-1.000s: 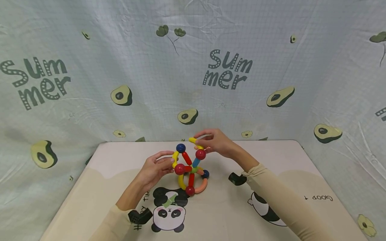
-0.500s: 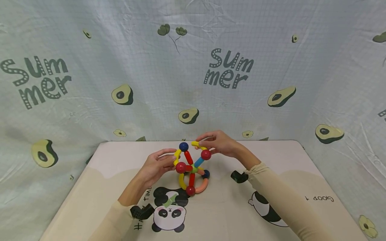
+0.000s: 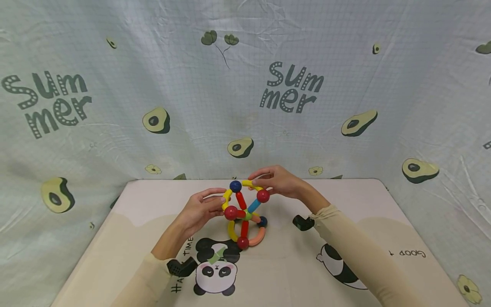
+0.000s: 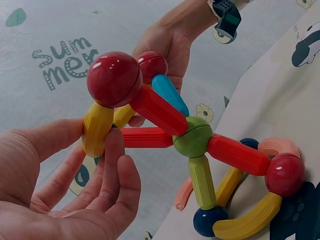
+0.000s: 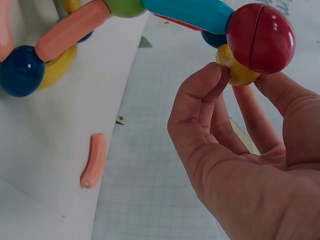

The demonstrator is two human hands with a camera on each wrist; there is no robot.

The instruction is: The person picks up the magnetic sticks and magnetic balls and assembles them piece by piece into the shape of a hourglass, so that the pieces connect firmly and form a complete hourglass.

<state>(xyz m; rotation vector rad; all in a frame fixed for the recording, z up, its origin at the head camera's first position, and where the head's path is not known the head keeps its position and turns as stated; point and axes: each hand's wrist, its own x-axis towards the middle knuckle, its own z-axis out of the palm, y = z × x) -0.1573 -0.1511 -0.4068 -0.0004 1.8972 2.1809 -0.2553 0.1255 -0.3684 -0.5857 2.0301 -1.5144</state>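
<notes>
A magnetic ball-and-rod model stands on the table, with a green ball (image 4: 192, 136) at its centre and a ring of curved rods as its base. My left hand (image 3: 201, 209) pinches a yellow curved rod (image 4: 97, 129) between thumb and fingers, just under a red ball (image 4: 114, 79). On the other side, my right hand (image 3: 279, 181) pinches a second yellow curved rod (image 5: 241, 75) beside another red ball (image 5: 261, 38). In the head view that rod reaches to the dark blue ball (image 3: 235, 186) at the top. A light blue rod (image 3: 254, 206) links the right-hand red ball to the centre.
A loose peach curved rod (image 5: 94, 161) lies near the far edge of the table. The pale table cover (image 3: 284, 273) carries printed pandas and lettering. Behind the table hangs a cloth (image 3: 184, 98) with avocado prints.
My right hand has lowered its yellow rod, and the rod's free end has come to the dark blue ball. The model's upper part has shifted slightly right, with my left hand following.
</notes>
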